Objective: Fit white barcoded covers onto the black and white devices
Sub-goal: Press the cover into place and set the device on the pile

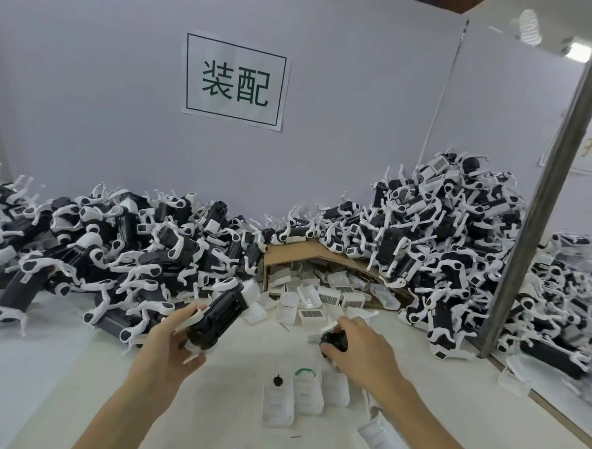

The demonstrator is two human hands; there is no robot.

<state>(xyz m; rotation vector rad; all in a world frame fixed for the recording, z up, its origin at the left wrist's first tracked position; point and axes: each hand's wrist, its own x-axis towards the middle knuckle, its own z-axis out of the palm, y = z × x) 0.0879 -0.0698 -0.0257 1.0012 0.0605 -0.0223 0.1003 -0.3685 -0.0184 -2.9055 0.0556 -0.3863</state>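
Note:
My left hand (173, 341) grips a black and white device (219, 318) by its near end and holds it tilted above the white table, in front of the left pile. To the right, my right hand (360, 348) curls round a smaller black and white device (333, 341) low over the table. White barcoded covers (318, 302) spill from an open cardboard box (296, 253) just behind both hands. Several more white covers (308, 393) lie in a row on the table near my wrists.
Big heaps of black and white devices fill the left (98, 248) and right (440, 252) of the table against a white wall. A metal post (542, 203) stands at the right beside a mirror-like panel. A small black knob (278, 380) lies near the covers.

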